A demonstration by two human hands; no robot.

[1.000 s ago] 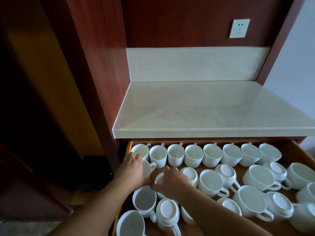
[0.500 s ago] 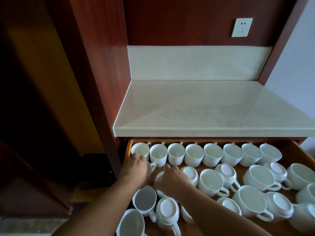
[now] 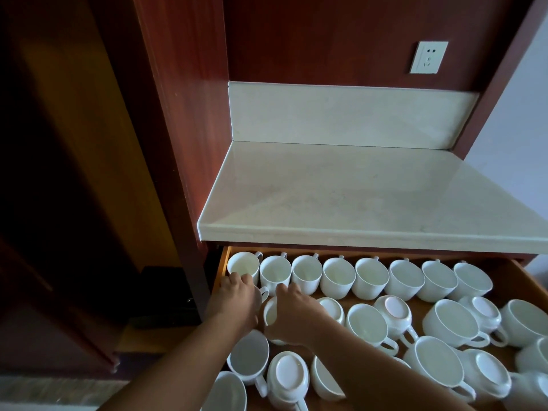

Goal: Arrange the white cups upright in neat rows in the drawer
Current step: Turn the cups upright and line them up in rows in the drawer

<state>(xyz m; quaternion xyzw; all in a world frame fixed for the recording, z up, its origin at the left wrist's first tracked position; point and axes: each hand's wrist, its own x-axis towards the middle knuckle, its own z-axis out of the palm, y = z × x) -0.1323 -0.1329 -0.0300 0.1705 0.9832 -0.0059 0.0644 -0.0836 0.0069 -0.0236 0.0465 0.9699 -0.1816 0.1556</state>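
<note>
cups, back row [image 3: 338, 277]: eight white ones, upright, side by side along the far wall of the drawer [image 3: 224, 262], handles pointing back.
cups, rest: loose jumble in front of that row; some mouth up, some base up like the inverted cup [image 3: 393, 310], some on their side, many touching.
left-hand cup [image 3: 264, 291]: far-left, just in front of the row; only the handle shows.
left hand [image 3: 237, 301]: fingers curled down over the left-hand cup, gripping it, knuckles near the first row cup.
right-hand cup [image 3: 269, 314]: just beside it, rim partly showing.
right hand [image 3: 293, 312]: fingers arched over the right-hand cup's rim, holding it.
step (judged): starting a second row at the left end.
progress (judged): one row done, most cups unsorted.
risk: both hands are crowded together, so the two held cups could clink or chip.
risk: a wrist or forearm sweeping over the jumble could roll a tilted cup.
risk: setting down too close could nudge the back row out of line.
surroundings: pale counter [image 3: 370, 197] overhangs the drawer; wall socket [image 3: 428, 57] above.
</note>
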